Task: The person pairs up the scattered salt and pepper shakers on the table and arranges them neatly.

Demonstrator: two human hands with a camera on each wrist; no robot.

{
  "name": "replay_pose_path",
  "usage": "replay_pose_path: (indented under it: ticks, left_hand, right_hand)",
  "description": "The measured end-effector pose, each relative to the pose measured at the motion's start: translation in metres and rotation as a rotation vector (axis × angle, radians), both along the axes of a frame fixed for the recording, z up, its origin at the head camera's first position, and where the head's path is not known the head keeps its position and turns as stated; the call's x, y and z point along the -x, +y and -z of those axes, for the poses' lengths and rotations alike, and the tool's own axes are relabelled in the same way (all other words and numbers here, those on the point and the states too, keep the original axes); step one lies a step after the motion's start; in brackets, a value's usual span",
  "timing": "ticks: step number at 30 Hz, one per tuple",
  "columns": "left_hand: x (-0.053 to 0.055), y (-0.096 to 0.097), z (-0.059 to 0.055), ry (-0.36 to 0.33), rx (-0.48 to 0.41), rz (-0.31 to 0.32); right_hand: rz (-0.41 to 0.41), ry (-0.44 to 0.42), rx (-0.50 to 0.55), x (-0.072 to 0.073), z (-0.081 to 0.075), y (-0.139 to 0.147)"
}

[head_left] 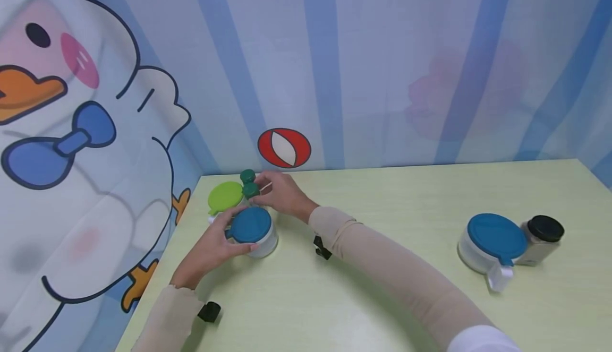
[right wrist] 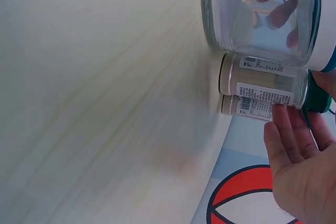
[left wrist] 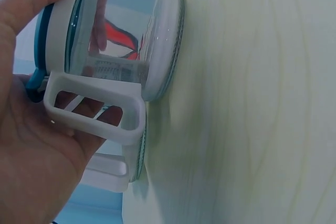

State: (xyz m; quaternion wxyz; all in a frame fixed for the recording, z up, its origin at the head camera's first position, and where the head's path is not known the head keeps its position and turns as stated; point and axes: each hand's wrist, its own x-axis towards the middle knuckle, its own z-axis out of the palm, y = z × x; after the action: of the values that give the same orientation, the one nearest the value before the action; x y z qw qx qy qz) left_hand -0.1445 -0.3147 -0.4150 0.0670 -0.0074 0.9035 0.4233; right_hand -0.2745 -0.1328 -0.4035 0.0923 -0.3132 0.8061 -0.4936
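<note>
My left hand (head_left: 212,248) grips a clear glass jar (head_left: 251,224) with a blue lid, thumb on the near side and fingers behind. Its white handle (left wrist: 105,129) lies by the palm in the left wrist view. Just beyond, my right hand (head_left: 283,195) pinches the nearer of two green-capped spice bottles (right wrist: 268,80), thumb at the cap and fingers along the side. The farther spice bottle (right wrist: 252,107) stands close behind it, both with white barcode labels. To their left is a jar with a lime-green lid (head_left: 226,197), partly hidden by the blue-lidded one.
At the right of the pale wooden table (head_left: 382,224) stand another blue-lidded jar (head_left: 497,235), its white handle toward me, and a black-capped bottle (head_left: 544,235) beside it. A printed cloth backdrop (head_left: 373,76) rises along the table's back and left edges.
</note>
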Motion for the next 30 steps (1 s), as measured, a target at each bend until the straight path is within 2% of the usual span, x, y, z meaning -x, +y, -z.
replay_pose_path:
  ticks: [10, 17, 30]
  left_hand:
    - [0.0004, 0.0008, -0.0013, 0.018, 0.026, 0.016]
    - [0.0002, 0.0013, -0.0002, 0.012, 0.035, 0.018]
    - [-0.0020, 0.0018, 0.0004, 0.014, 0.035, 0.009]
  right_hand:
    - [-0.044, 0.049, -0.025, 0.0025, 0.0005, 0.0019]
    - [-0.062, 0.011, -0.018, 0.0028, 0.0004, 0.0054]
    - [-0.091, 0.067, -0.066, 0.0045, 0.0014, 0.0075]
